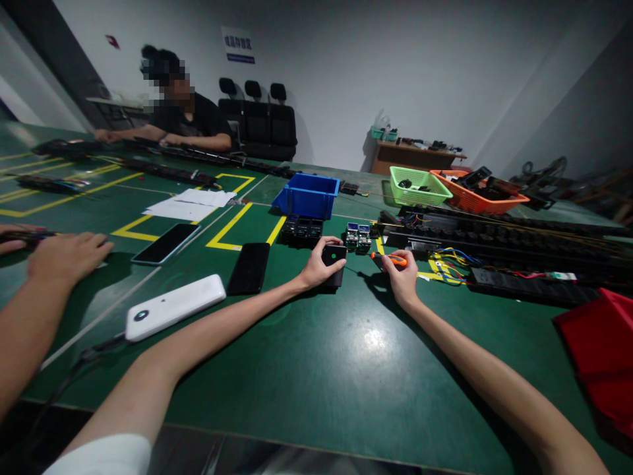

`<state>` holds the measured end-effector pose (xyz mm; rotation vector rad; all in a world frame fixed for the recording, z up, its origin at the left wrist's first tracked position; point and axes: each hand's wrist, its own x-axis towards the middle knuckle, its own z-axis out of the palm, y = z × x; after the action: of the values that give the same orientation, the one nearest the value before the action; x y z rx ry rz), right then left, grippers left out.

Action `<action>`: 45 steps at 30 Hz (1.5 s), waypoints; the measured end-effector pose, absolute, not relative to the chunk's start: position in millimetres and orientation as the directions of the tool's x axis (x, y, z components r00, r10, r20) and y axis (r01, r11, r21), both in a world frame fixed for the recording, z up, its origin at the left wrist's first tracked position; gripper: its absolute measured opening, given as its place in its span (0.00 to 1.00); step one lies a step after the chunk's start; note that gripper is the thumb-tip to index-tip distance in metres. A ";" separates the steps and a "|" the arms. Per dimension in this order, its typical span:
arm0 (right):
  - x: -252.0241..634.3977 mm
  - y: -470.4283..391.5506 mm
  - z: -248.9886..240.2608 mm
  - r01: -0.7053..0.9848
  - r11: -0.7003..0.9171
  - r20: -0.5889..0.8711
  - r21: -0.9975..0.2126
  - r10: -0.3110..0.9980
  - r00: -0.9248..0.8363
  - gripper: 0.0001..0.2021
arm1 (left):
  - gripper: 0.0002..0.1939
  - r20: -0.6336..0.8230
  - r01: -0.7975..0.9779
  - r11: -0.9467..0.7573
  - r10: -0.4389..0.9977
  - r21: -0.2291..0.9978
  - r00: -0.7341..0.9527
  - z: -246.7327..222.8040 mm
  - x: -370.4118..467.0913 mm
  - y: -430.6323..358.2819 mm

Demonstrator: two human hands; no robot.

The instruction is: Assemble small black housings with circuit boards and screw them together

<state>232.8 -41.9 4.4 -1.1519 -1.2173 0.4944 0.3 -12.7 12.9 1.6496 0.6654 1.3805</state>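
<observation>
In the head view, the left hand (pixel 319 265) is clasping a small black rectangular case (pixel 334 280) between thumb and fingers; the right hand (pixel 403 280), near the case, is gripping an orange-and-black handled tool (pixel 399 261). Small blue-topped modules (pixel 359 236) are sitting just beyond, between both hands.

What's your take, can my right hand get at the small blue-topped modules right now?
Probably yes: the small blue-topped modules sit close by with nothing visible between, though the right hand holds an orange-handled tool.
</observation>
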 end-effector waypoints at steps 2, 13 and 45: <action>232.7 -42.7 5.5 0.267 0.398 0.472 -0.878 0.813 0.341 0.15 | 0.26 0.516 -0.087 -0.511 0.822 0.855 0.241 14.1 0.1 -15.2; 232.0 -43.8 7.1 0.278 0.384 0.465 -0.881 0.815 0.347 0.16 | 0.27 0.498 0.217 -0.542 0.837 0.812 0.226 19.5 -2.0 -22.8; 231.6 -40.3 2.0 0.085 0.337 0.346 -0.938 0.928 0.141 0.14 | 0.31 0.382 0.019 -0.425 0.831 0.905 0.404 10.2 -1.8 -21.8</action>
<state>231.6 -40.3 2.0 -1.0583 -1.2835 0.8118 -1.8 -21.8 10.2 1.7596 0.7417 1.1315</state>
